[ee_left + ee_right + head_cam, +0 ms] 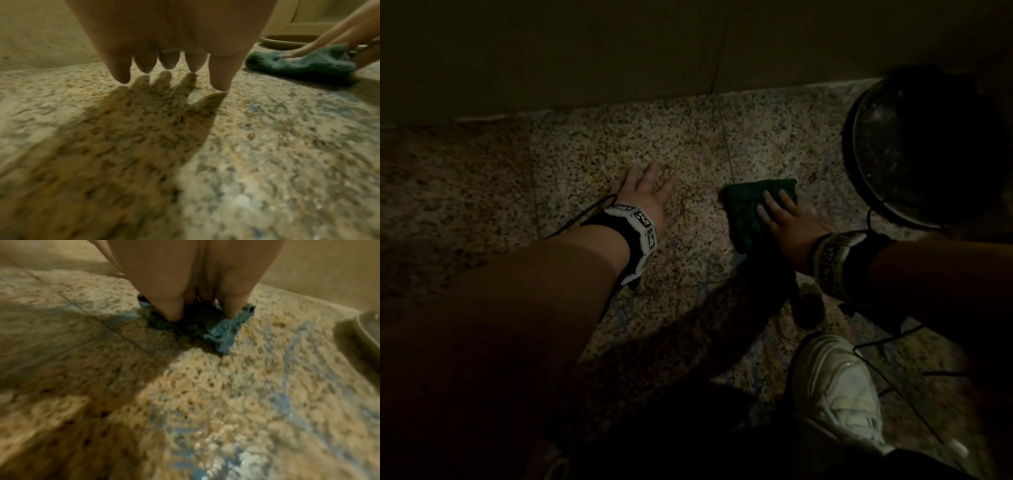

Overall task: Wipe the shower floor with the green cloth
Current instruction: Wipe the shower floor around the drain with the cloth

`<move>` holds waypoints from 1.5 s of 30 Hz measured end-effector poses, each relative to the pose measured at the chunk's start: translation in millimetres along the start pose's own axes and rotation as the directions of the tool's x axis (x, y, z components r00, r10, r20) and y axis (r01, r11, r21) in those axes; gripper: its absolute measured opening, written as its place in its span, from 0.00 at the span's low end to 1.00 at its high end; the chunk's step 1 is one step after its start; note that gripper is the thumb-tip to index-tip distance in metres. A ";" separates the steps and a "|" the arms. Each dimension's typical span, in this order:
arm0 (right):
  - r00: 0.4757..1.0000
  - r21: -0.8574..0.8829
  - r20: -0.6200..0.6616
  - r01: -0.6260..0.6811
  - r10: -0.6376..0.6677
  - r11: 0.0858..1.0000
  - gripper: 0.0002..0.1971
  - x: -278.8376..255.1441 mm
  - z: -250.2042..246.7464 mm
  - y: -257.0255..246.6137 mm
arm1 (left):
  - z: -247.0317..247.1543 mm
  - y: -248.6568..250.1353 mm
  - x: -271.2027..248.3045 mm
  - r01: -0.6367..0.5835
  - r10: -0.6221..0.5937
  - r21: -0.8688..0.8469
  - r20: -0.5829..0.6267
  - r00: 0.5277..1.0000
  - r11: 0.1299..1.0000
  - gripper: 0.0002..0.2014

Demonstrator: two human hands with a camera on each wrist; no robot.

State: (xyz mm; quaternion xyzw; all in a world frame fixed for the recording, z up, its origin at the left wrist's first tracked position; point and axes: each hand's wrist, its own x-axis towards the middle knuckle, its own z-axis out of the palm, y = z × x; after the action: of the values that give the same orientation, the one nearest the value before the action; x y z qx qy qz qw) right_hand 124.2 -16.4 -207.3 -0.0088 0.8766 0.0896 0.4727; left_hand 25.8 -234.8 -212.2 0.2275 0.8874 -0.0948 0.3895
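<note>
A person's right hand (789, 222) presses flat, fingers extended, on a folded dark-green terry cloth (753, 209) lying on the speckled granite-look shower floor (619, 144), close to a dark round basin (914, 147). The left hand (649, 192), spread wide and holding nothing, hovers just above the stone, well to the cloth's left. The cloth's long axis runs roughly toward the wall (585, 51); only the right hand touches it, so the next stroke likely falls to that hand, with wet streaks showing nearer the white shoe (835, 387)
</note>
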 end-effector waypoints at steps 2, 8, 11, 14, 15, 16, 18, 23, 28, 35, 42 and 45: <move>1.000 0.024 -0.011 -0.007 0.008 1.000 0.35 -2.1 -0.1 -1.2 | -0.2 4.6 0.9 -0.015 0.015 0.006 0.010 1.000 1.000 0.36; 0.992 0.124 -0.098 -0.062 0.074 0.990 0.34 30.6 -23.2 3.6 | 8.3 11.9 7.4 0.015 -0.015 -0.003 0.000 1.000 1.000 0.35; 0.988 0.240 -0.076 -0.112 0.134 0.964 0.36 46.2 -44.5 0.7 | 14.2 10.8 8.3 0.015 -0.014 0.014 -0.036 0.999 1.000 0.34; 0.987 0.248 -0.077 -0.119 0.142 0.961 0.36 50.7 -47.2 1.7 | 16.4 10.7 6.0 0.007 -0.006 0.010 -0.057 0.998 1.000 0.34; 0.988 0.233 -0.084 -0.110 0.133 0.966 0.36 49.1 -45.7 3.3 | 16.2 11.1 5.5 0.004 -0.003 0.012 -0.062 0.998 1.000 0.34; 0.989 0.208 -0.090 -0.098 0.119 0.973 0.37 47.1 -42.6 5.8 | 15.3 11.4 5.4 -0.003 0.004 0.017 -0.069 0.998 1.000 0.34; 0.990 0.156 -0.091 -0.088 0.103 0.984 0.37 39.1 -33.5 10.4 | 12.2 14.3 6.3 -0.014 0.016 0.022 -0.080 0.997 1.000 0.33; 0.998 0.092 -0.008 -0.060 0.061 0.994 0.37 12.4 6.8 24.8 | 0.9 28.1 9.8 -0.053 0.054 0.025 -0.078 0.995 0.998 0.33; 0.998 0.130 -0.010 -0.058 0.060 0.990 0.36 3.5 12.6 25.8 | -10.1 45.3 11.4 -0.093 0.093 0.035 -0.002 0.996 0.995 0.32; 0.987 0.292 -0.028 -0.143 0.158 0.946 0.35 28.9 -41.4 34.1 | -10.6 48.4 19.5 -0.089 0.088 0.025 0.048 0.995 0.996 0.28; 0.983 0.280 -0.050 -0.153 0.174 0.948 0.33 34.6 -40.9 38.1 | -10.2 47.2 19.2 -0.099 0.099 0.085 0.006 0.995 0.991 0.29; 0.991 0.213 -0.044 -0.116 0.128 0.970 0.34 19.8 -10.4 45.1 | -7.5 49.7 18.5 -0.128 0.132 0.076 -0.046 0.990 0.989 0.31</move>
State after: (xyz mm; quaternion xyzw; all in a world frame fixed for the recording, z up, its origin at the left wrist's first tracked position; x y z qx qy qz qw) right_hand 100.1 27.7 -211.5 0.0924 0.8933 0.0250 0.4391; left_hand 33.7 -182.4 -220.3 0.3012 0.8762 -0.0959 0.3638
